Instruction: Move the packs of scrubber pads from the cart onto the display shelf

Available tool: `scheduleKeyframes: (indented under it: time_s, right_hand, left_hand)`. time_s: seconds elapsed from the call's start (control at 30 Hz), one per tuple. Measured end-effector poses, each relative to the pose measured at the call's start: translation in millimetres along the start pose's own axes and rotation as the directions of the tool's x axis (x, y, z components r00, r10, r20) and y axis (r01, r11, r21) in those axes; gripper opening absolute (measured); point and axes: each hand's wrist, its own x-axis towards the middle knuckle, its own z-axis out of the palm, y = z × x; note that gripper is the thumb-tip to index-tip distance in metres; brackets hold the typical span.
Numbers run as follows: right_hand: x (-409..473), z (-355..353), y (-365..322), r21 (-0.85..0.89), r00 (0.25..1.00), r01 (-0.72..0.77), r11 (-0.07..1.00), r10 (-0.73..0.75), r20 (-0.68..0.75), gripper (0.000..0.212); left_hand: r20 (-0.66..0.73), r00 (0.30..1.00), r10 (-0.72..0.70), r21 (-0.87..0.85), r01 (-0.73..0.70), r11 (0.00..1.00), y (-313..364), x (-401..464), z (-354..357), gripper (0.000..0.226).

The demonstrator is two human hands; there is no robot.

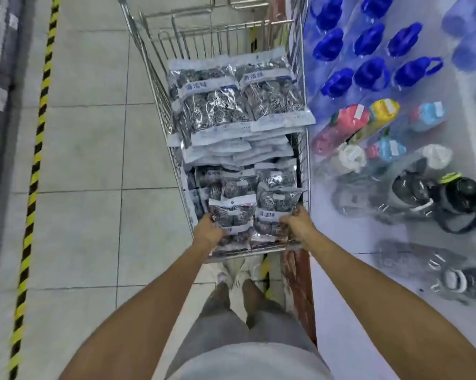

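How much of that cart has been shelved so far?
No scrubber packs show on the display shelf yet. Both the left hand and right hand grip packs at the cart's near end. The tall far stack remains.

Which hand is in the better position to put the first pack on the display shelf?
Probably the right hand. It grips a scrubber pack at the near end of the cart, on the side where the display shelf stands. The left hand holds a pack on the far side, so it must cross over.

Scrubber-pad packs (232, 105) — stacked in cart (160, 78)
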Motion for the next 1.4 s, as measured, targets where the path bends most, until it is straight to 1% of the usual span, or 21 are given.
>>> scheduleKeyframes:
  time_s: [0.07, 0.1, 0.17, 0.27, 0.33, 0.4, 0.47, 0.53, 0.63, 0.7, 0.77, 0.83, 0.9, 0.93, 1.03, 1.07, 1.13, 1.17, 1.23, 1.3, 1.4]
  right_hand:
    - [6.5, 2.3, -1.4, 0.026, 1.0, -0.023, 0.999, 0.023, 0.003, 0.075]
    - [5.6, 2.8, -3.9, 0.045, 1.0, -0.028, 0.999, 0.028, 0.008, 0.074]
    - [3.7, 5.4, -9.1, 0.034, 1.0, -0.018, 0.999, 0.018, 0.02, 0.063]
    - [3.9, 9.2, -6.5, -0.062, 1.0, -0.014, 0.998, 0.014, -0.003, 0.088]
    - [13.6, 9.3, 8.0, -0.11, 1.0, 0.009, 0.994, -0.009, -0.003, 0.094]
    - [5.3, 7.5, 4.4, -0.13, 0.998, 0.057, 0.99, -0.056, 0.012, 0.086]
    - [-3.7, 6.3, 0.7, -0.093, 0.994, 0.109, 0.99, -0.108, 0.014, 0.074]
    - [-13.8, 2.5, -1.8, -0.032, 0.991, 0.131, 0.991, -0.13, 0.029, 0.069]
    - [-29.8, -5.2, 1.9, 0.104, 0.985, 0.172, 0.98, -0.174, 0.018, 0.064]
    - [-49.8, -10.4, -1.6, 0.185, 0.976, 0.217, 0.958, -0.219, -0.013, 0.051]
    - [-66.7, -15.4, 1.6, 0.277, 0.966, 0.257, 0.926, -0.244, -0.082, 0.037]
    - [-88.0, -18.7, 6.9, 0.374, 0.963, 0.266, 0.888, -0.229, -0.142, 0.035]
    - [-108.5, -20.4, 19.3, 0.468, 0.957, 0.28, 0.838, -0.206, -0.205, 0.049]
    - [-121.2, -20.7, 25.6, 0.518, 0.954, 0.284, 0.807, -0.187, -0.233, 0.053]
    - [-161.8, -17.6, 53.2, 0.646, 0.943, 0.292, 0.706, -0.099, -0.318, 0.032]
    - [-173.9, -13.7, 65.4, 0.685, 0.94, 0.29, 0.668, -0.064, -0.336, 0.031]
    - [-196.2, -6.9, 90.4, 0.743, 0.935, 0.277, 0.609, 0.008, -0.355, 0.054]
    - [-204.1, -4.0, 106.2, 0.775, 0.93, 0.276, 0.568, 0.046, -0.365, 0.06]
    - [-222.6, -2.0, 138.4, 0.852, 0.923, 0.268, 0.449, 0.135, -0.361, 0.061]
    - [-243.0, 0.6, 166.7, 0.897, 0.91, 0.262, 0.357, 0.218, -0.352, 0.053]
    - [-272.4, 2.3, 207.2, 0.924, 0.898, 0.296, 0.243, 0.258, -0.356, 0.037]
  left_hand:
    - [-0.081, 0.996, 0.049, 0.171, -0.035, 0.985, 6.4, -0.2, 4.7, 0.09]
    - [-0.107, 0.992, 0.071, 0.215, -0.046, 0.975, 8.3, -3.6, 7.5, 0.087]
    - [-0.153, 0.984, 0.095, 0.236, -0.057, 0.97, 12.8, -13.2, 13.3, 0.081]
    - [-0.175, 0.974, 0.144, 0.297, -0.088, 0.951, 8.7, -21.9, 20.5, 0.072]
    - [-0.172, 0.964, 0.202, 0.344, -0.133, 0.929, 2.8, -31.1, 23.1, 0.074]
    - [-0.177, 0.951, 0.255, 0.368, -0.177, 0.913, -3.9, -38.9, 21.5, 0.074]
    - [-0.172, 0.932, 0.321, 0.354, -0.245, 0.902, -7.7, -47.4, 16.0, 0.068]
    - [-0.155, 0.921, 0.358, 0.298, -0.302, 0.906, -6.6, -58.7, 9.4, 0.065]
    - [-0.109, 0.92, 0.377, 0.213, -0.349, 0.912, 3.5, -76.6, -2.9, 0.07]
    - [-0.096, 0.901, 0.424, 0.155, -0.407, 0.9, 11.9, -86.6, -14.2, 0.063]
    - [-0.099, 0.882, 0.46, 0.105, -0.451, 0.886, 19.6, -96.0, -25.0, 0.055]
    - [-0.078, 0.874, 0.48, 0.04, -0.479, 0.877, 27.5, -106.7, -33.4, 0.045]
    - [-0.03, 0.865, 0.501, -0.017, -0.502, 0.865, 33.0, -118.4, -39.4, 0.044]
    - [0.011, 0.863, 0.505, -0.029, -0.504, 0.863, 33.2, -122.1, -42.3, 0.047]
    - [0.113, 0.852, 0.511, -0.034, -0.511, 0.859, 25.6, -130.4, -49.0, 0.074]
    - [0.164, 0.842, 0.514, -0.051, -0.513, 0.857, 22.0, -130.0, -50.0, 0.079]
    - [0.248, 0.833, 0.494, -0.046, -0.5, 0.865, 25.0, -147.7, -46.0, 0.078]
    - [0.289, 0.833, 0.472, -0.033, -0.484, 0.874, 24.4, -152.6, -42.7, 0.076]
    - [0.376, 0.822, 0.428, 0.0, -0.462, 0.887, 18.8, -160.8, -30.8, 0.078]
    - [0.463, 0.821, 0.335, 0.034, -0.393, 0.919, 6.6, -150.6, -15.2, 0.086]
    - [0.556, 0.801, 0.22, 0.127, -0.343, 0.931, -1.2, -149.1, 15.5, 0.099]
